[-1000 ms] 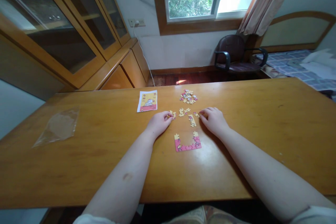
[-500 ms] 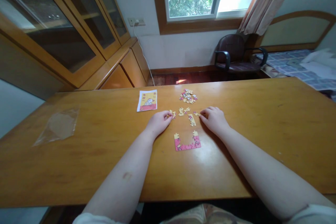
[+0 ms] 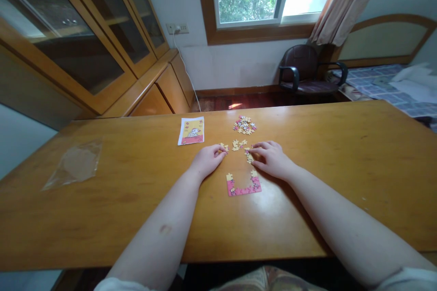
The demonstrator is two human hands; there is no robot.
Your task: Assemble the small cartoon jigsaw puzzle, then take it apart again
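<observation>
A partly joined pink and yellow puzzle frame (image 3: 243,184) lies on the wooden table (image 3: 136,200) in front of me. My left hand (image 3: 207,160) rests curled on the table, its fingertips pinching a small yellow puzzle piece (image 3: 224,147). My right hand (image 3: 270,158) lies over a short yellow strip of joined pieces (image 3: 249,157), fingers stretched leftward and touching it. A few loose yellow pieces (image 3: 238,144) sit between my hands. A heap of unsorted pieces (image 3: 244,125) lies farther back.
A small reference picture card (image 3: 191,130) lies left of the heap. A clear plastic bag (image 3: 77,163) is at the table's far left. Glass-door cabinets (image 3: 85,41) stand on the left, an armchair (image 3: 302,72) and a bed (image 3: 392,86) beyond the table under a window.
My right hand has slid left and slightly toward me, from the loose pieces onto the short yellow strip. My left hand has stayed in place.
</observation>
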